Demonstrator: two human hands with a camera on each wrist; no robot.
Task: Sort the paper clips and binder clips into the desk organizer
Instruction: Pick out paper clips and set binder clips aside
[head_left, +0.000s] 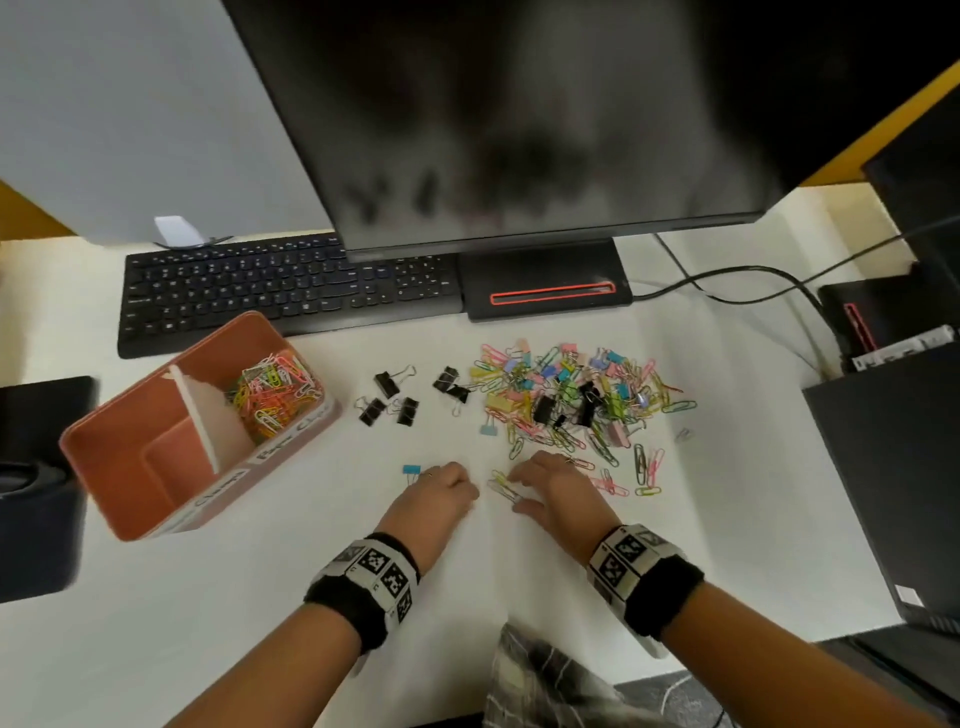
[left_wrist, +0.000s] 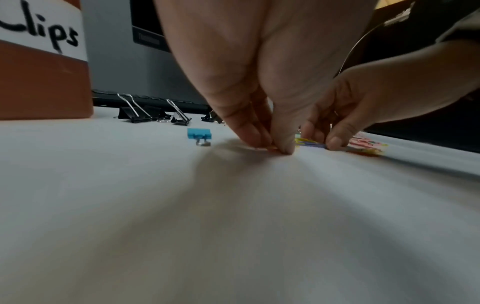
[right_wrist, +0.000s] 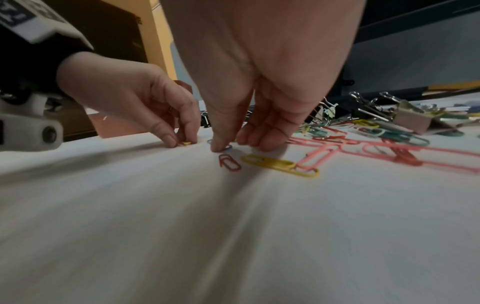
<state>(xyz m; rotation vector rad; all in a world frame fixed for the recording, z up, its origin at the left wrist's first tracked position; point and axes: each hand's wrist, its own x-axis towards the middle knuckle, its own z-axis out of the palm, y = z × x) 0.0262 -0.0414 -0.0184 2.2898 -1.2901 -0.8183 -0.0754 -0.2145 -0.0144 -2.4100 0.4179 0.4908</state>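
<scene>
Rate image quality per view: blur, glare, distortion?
Head view: wide-angle bending of the desk, hazy reflections on the dark monitor, clip pile fairly sharp. Left wrist view: foreground desk smeared, left hand casts a soft shadow. Right wrist view: similar streaked foreground, yellow paper clip sharp, right hand looms oversized.

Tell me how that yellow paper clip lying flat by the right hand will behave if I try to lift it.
The yellow paper clip lies flat on the smooth desk, so it will probably slide before lifting. It looks thin and light. A pink clip overlaps its end and may drag along.
</scene>
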